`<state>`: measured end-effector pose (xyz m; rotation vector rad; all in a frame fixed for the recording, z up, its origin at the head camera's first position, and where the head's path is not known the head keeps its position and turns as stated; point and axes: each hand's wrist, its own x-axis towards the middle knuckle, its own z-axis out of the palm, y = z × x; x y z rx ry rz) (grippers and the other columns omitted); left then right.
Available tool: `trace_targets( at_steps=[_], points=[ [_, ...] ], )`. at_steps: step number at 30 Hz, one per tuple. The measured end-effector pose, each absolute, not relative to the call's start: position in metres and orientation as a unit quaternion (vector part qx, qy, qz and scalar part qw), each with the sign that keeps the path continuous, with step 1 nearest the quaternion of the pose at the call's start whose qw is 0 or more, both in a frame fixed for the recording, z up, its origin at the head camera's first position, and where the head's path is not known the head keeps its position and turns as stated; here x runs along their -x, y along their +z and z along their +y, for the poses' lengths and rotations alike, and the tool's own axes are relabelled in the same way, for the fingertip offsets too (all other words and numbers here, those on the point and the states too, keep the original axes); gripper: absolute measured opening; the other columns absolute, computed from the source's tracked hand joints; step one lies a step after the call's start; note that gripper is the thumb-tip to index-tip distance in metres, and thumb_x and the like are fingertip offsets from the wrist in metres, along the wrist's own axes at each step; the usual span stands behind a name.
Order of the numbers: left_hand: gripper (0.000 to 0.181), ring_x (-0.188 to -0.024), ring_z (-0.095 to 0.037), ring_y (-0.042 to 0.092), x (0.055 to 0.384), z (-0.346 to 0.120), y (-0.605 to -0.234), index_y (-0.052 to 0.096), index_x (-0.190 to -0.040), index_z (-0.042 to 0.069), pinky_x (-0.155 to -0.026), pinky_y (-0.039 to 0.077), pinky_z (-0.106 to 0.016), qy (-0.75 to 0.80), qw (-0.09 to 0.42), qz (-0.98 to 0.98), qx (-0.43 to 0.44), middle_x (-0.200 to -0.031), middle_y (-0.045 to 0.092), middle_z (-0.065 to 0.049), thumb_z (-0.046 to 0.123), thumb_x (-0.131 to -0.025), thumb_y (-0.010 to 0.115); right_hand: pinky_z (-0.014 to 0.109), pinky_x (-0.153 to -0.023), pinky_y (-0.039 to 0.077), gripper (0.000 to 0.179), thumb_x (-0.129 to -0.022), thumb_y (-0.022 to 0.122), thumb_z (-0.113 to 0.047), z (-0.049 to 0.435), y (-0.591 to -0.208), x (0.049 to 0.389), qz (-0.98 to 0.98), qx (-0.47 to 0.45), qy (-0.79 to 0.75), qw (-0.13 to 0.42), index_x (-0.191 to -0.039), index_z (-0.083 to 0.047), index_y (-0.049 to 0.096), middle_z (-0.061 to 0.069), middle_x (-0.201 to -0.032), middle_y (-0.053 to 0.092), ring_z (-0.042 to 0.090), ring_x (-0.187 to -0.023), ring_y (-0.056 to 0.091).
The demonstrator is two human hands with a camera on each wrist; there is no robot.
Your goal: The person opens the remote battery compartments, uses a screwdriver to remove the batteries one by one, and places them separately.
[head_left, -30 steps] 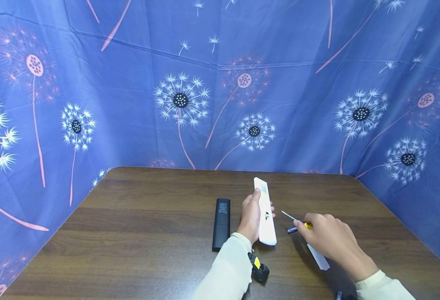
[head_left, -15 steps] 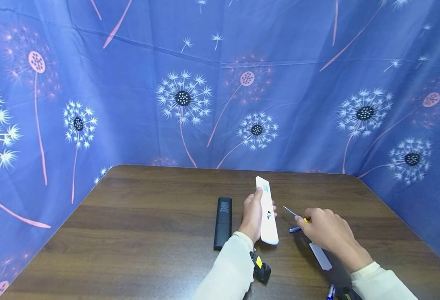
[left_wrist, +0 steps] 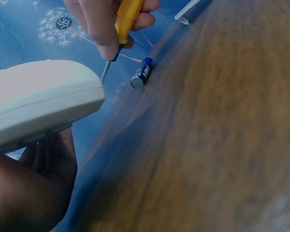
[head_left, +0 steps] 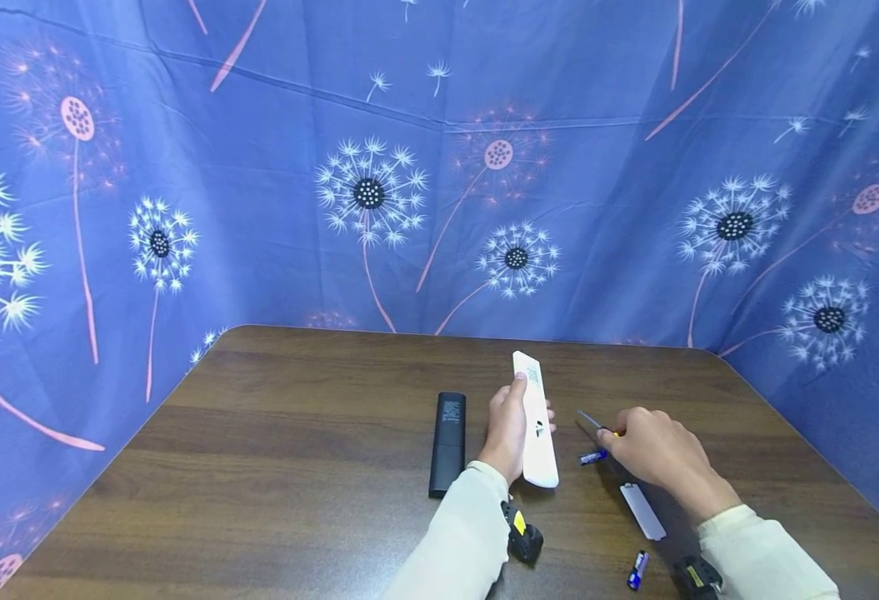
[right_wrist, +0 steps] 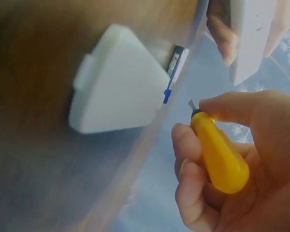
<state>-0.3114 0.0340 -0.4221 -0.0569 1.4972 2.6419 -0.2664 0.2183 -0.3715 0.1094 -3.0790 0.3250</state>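
Observation:
My left hand [head_left: 506,429] grips a long white remote control [head_left: 536,425] by its sides, tilted above the table, thumb on its upper face. To its right, my right hand [head_left: 664,454] holds a small screwdriver [right_wrist: 220,154] by its yellow handle, its thin metal shaft pointing toward the remote. The screwdriver's tip is apart from the remote in the head view. Below the right hand lies a white battery cover [head_left: 643,512]. A blue battery [head_left: 592,457] rests on the table between the hands, and another battery [head_left: 637,570] is closer to me.
A black remote control [head_left: 447,446] lies on the wooden table [head_left: 297,433], left of my left hand. Black wrist cameras hang under both wrists. A blue dandelion-patterned cloth [head_left: 259,167] hangs along the table's far side.
My right hand has shifted slightly forward, drawing the screwdriver tip a little away from the white remote control. The nearer battery has come into full view. My left hand keeps its hold.

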Motion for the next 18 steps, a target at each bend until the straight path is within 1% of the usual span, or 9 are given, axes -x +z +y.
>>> trace_targets(
  at_steps=[8,13,16,18],
  points=[
    [0.048,-0.082,-0.025,0.066,0.311,0.033,-0.422,0.05,-0.129,0.0,-0.068,0.057,-0.034,0.866,0.053,0.498,0.022,-0.106,0.064,-0.025,0.041,-0.106,0.044,0.035,-0.047,0.03,0.035,-0.094,0.063,-0.035,0.222,-0.372,0.272,-0.994,-0.03,0.098,0.023,-0.065,-0.017,0.055,-0.001,-0.06,0.045,0.019,-0.056,0.045],
    [0.047,-0.086,-0.028,0.068,0.311,0.034,-0.422,0.051,-0.127,0.0,-0.07,0.057,-0.035,0.862,0.056,0.502,0.025,-0.106,0.064,-0.024,0.042,-0.106,0.044,0.037,-0.046,0.034,0.034,-0.094,0.062,-0.034,0.226,-0.374,0.274,-0.995,-0.019,0.095,0.013,-0.065,-0.017,0.058,0.0,-0.06,0.049,0.02,-0.055,0.048],
    [0.047,-0.086,-0.028,0.068,0.312,0.035,-0.422,0.051,-0.128,0.001,-0.07,0.057,-0.035,0.862,0.057,0.502,0.027,-0.107,0.064,-0.026,0.042,-0.105,0.045,0.036,-0.046,0.034,0.035,-0.095,0.061,-0.034,0.228,-0.376,0.275,-0.995,-0.016,0.097,0.008,-0.064,-0.017,0.059,0.0,-0.059,0.05,0.019,-0.053,0.049],
    [0.047,-0.088,-0.031,0.068,0.312,0.036,-0.423,0.051,-0.128,0.001,-0.07,0.057,-0.036,0.864,0.058,0.499,0.028,-0.109,0.064,-0.027,0.042,-0.105,0.045,0.036,-0.046,0.034,0.036,-0.095,0.061,-0.033,0.23,-0.378,0.276,-0.995,-0.016,0.094,0.01,-0.063,-0.016,0.058,0.0,-0.059,0.049,0.019,-0.053,0.048]
  ],
)
